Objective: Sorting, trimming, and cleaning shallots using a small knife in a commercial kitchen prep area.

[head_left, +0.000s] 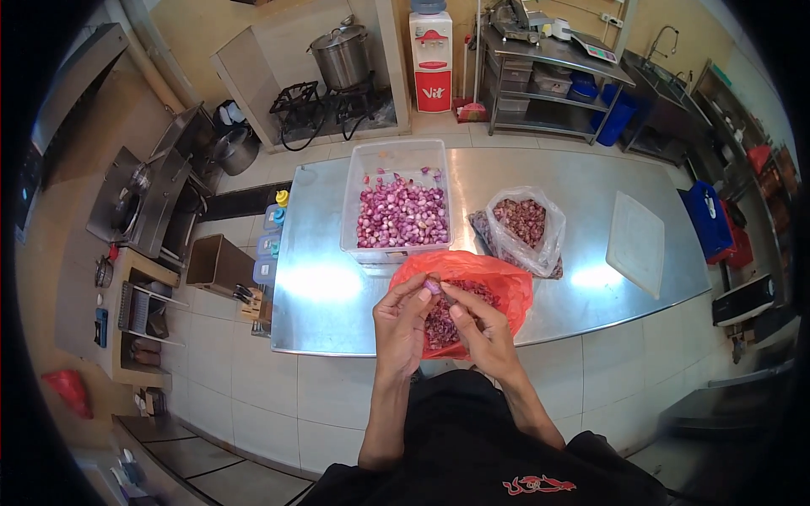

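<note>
A small purple shallot [433,287] is pinched between the thumb and fingertips of my left hand [400,331]. From the other side, the thumb and forefinger of my right hand [484,336] close on the same shallot. Both hands are raised over an open red plastic bag [516,291] at the table's near edge, which holds many dark red shallot skins [443,327]. Just beyond it stands a clear plastic tub [348,202] with many peeled, pink-purple shallots [401,212]. To its right, an open clear bag [553,232] contains brownish, unpeeled shallots [519,221].
A white lid [637,244] lies on the right of the steel table [325,325]. Lidded containers [265,270], a brown bin [215,263] and knives in a block [251,301] are off its left end. A large pot [340,59] sits on the far stove.
</note>
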`<action>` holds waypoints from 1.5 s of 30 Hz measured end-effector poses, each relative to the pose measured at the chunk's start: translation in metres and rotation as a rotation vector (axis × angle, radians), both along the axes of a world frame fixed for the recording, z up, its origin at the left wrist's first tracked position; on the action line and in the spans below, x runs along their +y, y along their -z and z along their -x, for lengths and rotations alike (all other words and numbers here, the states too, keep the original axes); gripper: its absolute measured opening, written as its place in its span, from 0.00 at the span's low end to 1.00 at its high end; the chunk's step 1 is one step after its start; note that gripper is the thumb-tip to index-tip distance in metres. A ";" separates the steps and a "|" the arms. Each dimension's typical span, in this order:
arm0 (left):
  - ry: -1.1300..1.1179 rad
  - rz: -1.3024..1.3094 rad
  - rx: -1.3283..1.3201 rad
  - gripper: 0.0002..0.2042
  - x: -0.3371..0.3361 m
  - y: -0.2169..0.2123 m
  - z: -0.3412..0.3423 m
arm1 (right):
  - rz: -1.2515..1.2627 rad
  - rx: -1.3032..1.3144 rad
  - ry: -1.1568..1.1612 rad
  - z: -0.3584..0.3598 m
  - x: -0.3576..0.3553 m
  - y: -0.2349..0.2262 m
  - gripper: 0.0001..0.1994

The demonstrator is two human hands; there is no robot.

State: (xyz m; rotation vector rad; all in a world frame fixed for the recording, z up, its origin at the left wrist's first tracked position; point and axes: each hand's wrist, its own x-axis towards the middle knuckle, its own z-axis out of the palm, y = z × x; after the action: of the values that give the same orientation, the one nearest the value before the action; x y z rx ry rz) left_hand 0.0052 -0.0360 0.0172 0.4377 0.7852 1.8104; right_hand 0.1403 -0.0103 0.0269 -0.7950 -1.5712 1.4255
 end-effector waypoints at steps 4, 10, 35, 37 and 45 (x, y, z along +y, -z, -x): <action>-0.001 -0.061 0.046 0.13 0.001 0.001 -0.001 | 0.597 0.086 -0.056 -0.006 -0.002 -0.011 0.17; -0.023 -0.016 0.140 0.14 0.002 -0.001 -0.001 | 0.147 0.003 -0.064 -0.005 0.004 -0.007 0.18; -0.030 0.113 0.290 0.16 0.001 -0.008 0.001 | 0.092 -0.135 -0.120 -0.013 0.015 -0.007 0.20; -0.021 0.093 0.307 0.16 -0.001 -0.003 0.003 | -0.043 -0.132 -0.138 -0.013 0.015 -0.005 0.21; -0.051 0.065 0.327 0.15 -0.005 0.000 0.006 | 0.165 -0.146 -0.282 -0.018 0.011 -0.023 0.22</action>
State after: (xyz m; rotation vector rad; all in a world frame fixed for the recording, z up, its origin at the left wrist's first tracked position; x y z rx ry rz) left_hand -0.0006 -0.0408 0.0175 0.6866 1.0846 1.7775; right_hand 0.1579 0.0007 0.0502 -0.8123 -1.7461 1.7518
